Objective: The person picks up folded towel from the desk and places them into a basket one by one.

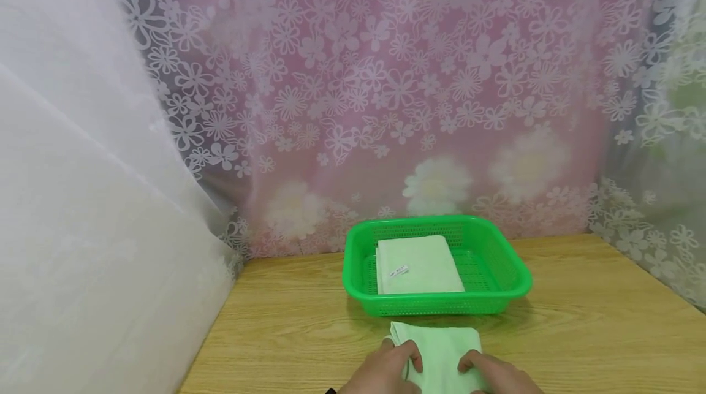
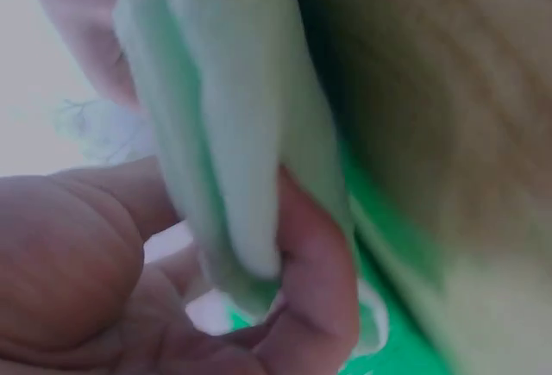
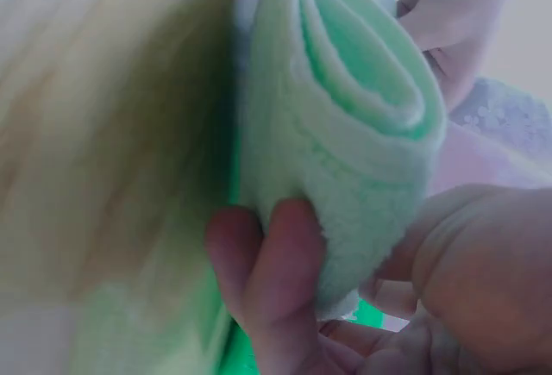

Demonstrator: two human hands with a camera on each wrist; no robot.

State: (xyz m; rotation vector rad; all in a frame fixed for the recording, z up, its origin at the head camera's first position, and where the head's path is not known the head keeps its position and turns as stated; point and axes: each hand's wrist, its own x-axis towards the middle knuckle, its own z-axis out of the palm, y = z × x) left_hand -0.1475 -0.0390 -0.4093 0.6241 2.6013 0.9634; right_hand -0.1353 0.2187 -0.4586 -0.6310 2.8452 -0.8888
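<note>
Both hands hold a folded pale green towel [image 1: 441, 351] by its two sides, in front of the basket. My left hand [image 1: 388, 369] grips the left side, thumb on top; in the left wrist view its fingers [image 2: 319, 263] curl under the towel's layers [image 2: 233, 134]. My right hand [image 1: 496, 372] grips the right side, thumb on top. In the right wrist view its fingers [image 3: 285, 280] wrap the underside of the towel [image 3: 345, 159], whose folded layers show at the edge. Behind it, a second folded towel [image 1: 419, 265] with a small white label lies in the green plastic basket [image 1: 436, 304].
The basket stands on a wood-grain table [image 1: 287, 314]. A pink flowered curtain [image 1: 386, 106] hangs behind the table, and a white sheet [image 1: 99, 228] slopes down along the left side. More patterned curtain [image 1: 656, 216] borders the right edge.
</note>
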